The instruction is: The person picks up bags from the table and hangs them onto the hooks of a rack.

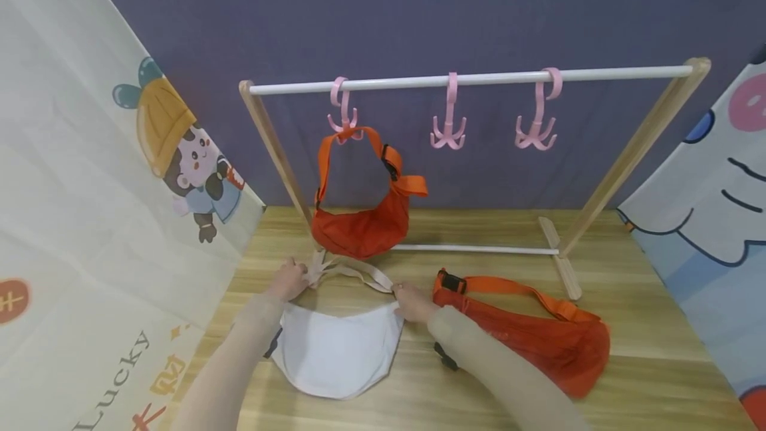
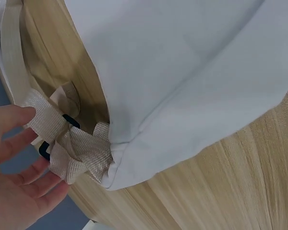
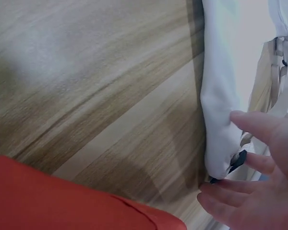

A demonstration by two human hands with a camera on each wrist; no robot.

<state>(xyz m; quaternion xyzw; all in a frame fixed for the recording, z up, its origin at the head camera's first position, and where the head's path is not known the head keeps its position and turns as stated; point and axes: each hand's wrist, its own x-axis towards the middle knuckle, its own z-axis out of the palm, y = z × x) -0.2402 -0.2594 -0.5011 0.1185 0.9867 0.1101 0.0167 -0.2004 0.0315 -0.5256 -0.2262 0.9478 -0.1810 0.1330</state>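
Note:
A white shoulder bag (image 1: 338, 351) lies flat on the wooden table, its beige strap (image 1: 365, 273) looped out beyond the top edge. At the bag's left end, my left hand (image 1: 290, 279) holds the strap; the left wrist view shows thumb and fingers about the folded webbing (image 2: 45, 115), beside a dark buckle (image 2: 44, 150). My right hand (image 1: 414, 302) grips the bag's right end. In the right wrist view its thumb lies on the white fabric (image 3: 221, 105), with fingers around the corner by a dark buckle (image 3: 238, 161).
A red-orange bag (image 1: 359, 231) hangs by its strap from the left pink hook (image 1: 344, 115). Two more pink hooks, the middle one (image 1: 449, 122) and right one (image 1: 536, 122), hang on the rack's white rail (image 1: 395, 84). Another red-orange bag (image 1: 556, 351) lies right of my right hand.

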